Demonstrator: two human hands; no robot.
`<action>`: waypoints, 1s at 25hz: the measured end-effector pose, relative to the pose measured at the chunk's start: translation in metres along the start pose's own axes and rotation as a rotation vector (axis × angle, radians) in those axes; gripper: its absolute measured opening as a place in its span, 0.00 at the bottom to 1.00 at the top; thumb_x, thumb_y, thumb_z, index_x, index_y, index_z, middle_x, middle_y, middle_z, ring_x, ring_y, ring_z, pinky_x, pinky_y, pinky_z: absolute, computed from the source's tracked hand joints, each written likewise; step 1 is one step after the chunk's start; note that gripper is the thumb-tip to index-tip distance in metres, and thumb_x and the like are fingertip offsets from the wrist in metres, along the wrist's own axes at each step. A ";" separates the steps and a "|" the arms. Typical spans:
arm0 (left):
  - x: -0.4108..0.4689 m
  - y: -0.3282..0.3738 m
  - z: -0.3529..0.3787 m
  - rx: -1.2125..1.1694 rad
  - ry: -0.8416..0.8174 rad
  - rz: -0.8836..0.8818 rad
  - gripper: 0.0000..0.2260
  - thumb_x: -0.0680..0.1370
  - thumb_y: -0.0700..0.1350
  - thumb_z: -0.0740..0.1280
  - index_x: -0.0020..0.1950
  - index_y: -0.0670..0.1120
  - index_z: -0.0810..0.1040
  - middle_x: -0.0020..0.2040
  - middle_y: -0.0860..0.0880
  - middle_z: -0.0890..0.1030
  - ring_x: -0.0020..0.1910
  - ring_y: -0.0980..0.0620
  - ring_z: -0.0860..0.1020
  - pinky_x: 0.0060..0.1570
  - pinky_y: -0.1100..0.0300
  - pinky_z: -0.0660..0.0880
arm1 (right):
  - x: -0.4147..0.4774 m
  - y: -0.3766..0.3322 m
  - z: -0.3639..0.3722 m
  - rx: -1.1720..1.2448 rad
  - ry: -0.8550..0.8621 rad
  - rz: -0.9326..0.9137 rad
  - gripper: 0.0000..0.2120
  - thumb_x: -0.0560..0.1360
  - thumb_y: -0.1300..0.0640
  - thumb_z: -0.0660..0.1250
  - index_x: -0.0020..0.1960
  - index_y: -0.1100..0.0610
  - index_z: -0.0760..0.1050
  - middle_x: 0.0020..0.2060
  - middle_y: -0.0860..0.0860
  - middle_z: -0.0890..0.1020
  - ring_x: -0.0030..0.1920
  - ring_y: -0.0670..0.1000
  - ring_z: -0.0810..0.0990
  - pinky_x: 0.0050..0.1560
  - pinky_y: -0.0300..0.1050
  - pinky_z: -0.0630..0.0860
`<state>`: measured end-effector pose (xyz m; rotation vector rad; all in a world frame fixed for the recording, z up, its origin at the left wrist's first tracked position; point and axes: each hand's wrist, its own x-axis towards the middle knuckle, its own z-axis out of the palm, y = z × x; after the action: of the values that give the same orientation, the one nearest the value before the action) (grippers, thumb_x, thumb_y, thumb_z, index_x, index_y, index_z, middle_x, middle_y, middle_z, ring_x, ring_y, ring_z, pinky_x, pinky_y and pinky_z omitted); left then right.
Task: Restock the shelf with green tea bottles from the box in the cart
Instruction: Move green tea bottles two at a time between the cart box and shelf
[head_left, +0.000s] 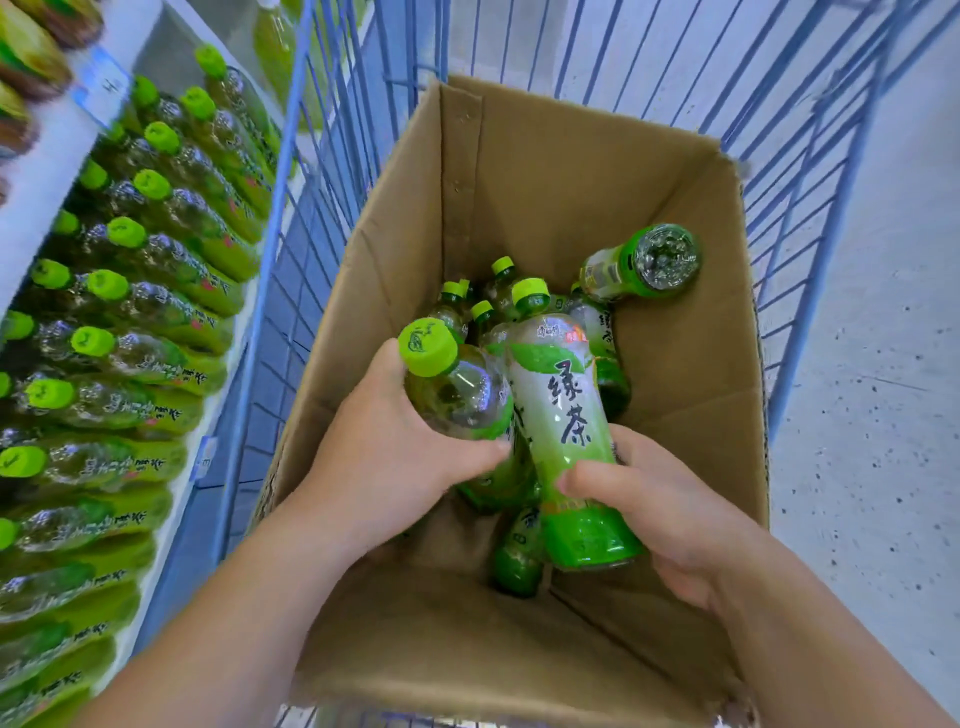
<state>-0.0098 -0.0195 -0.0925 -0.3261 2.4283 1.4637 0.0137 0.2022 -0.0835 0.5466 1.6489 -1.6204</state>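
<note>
An open cardboard box (524, 171) sits in a blue wire cart (332, 156) and holds several green tea bottles. My left hand (384, 447) grips one bottle (457, 389) around its upper body, its green cap pointing up and left. My right hand (670, 514) grips a second bottle (561, 415) near its base, label facing up. Both bottles are held inside the box above the others. One bottle (641, 262) leans on the right wall, bottom end up. The shelf (47, 156) on the left carries rows of the same green tea bottles (150, 291).
The cart's wire sides rise around the box on the left, far and right. A pale speckled floor (872, 415) lies to the right of the cart. Price tags (101, 85) hang on the shelf edges. An upper shelf at top left holds other bottles (31, 52).
</note>
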 end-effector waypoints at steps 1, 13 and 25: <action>-0.007 0.004 -0.005 -0.088 0.026 0.037 0.30 0.57 0.61 0.83 0.54 0.61 0.77 0.48 0.65 0.85 0.46 0.66 0.83 0.45 0.61 0.78 | -0.008 -0.002 0.003 0.005 0.026 -0.026 0.17 0.63 0.58 0.70 0.52 0.57 0.81 0.41 0.56 0.85 0.41 0.54 0.84 0.40 0.50 0.80; -0.107 0.079 -0.076 -0.719 -0.042 0.005 0.20 0.68 0.61 0.80 0.55 0.54 0.84 0.49 0.50 0.87 0.47 0.51 0.86 0.42 0.56 0.82 | -0.140 -0.043 0.051 0.003 0.280 -0.154 0.16 0.64 0.57 0.72 0.53 0.54 0.80 0.41 0.52 0.87 0.41 0.54 0.87 0.39 0.50 0.84; -0.218 0.117 -0.127 -0.807 0.078 -0.069 0.11 0.70 0.39 0.80 0.47 0.49 0.82 0.38 0.49 0.85 0.35 0.50 0.85 0.33 0.54 0.81 | -0.218 -0.071 0.079 -0.241 0.237 -0.320 0.24 0.63 0.40 0.78 0.54 0.50 0.80 0.43 0.50 0.88 0.41 0.53 0.88 0.42 0.59 0.85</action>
<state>0.1385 -0.0684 0.1373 -0.6240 1.7296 2.3665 0.1143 0.1604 0.1330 0.3756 2.1649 -1.5899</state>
